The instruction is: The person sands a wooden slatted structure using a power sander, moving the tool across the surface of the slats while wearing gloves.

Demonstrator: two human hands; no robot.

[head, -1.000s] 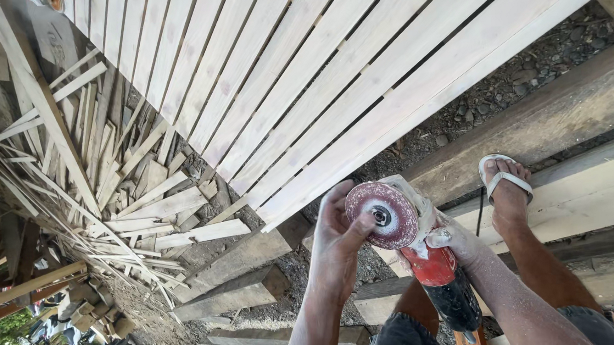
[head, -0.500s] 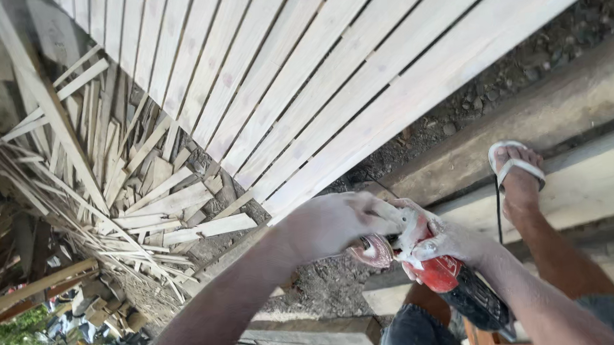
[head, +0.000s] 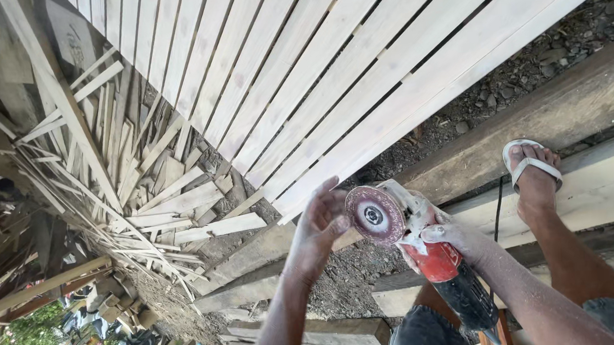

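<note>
gritty sanding disc point(head: 375, 215) (worn), smooth pale wooden slats point(head: 329, 72)

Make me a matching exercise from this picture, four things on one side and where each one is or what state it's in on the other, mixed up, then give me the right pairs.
Things:
1. Round reddish sanding disc
2. Red and black angle grinder
3. White flip-flop sandal
4. Pale slatted wooden panel

Places or states:
A. Worn on a foot resting on a timber beam
B. Leaning across the top of the view, above the gravel
C. Gripped at its body by the right hand
D. Facing the camera, beside the fingertips of the left hand

Pairs: 1-D, 2-C, 3-A, 4-B
</note>
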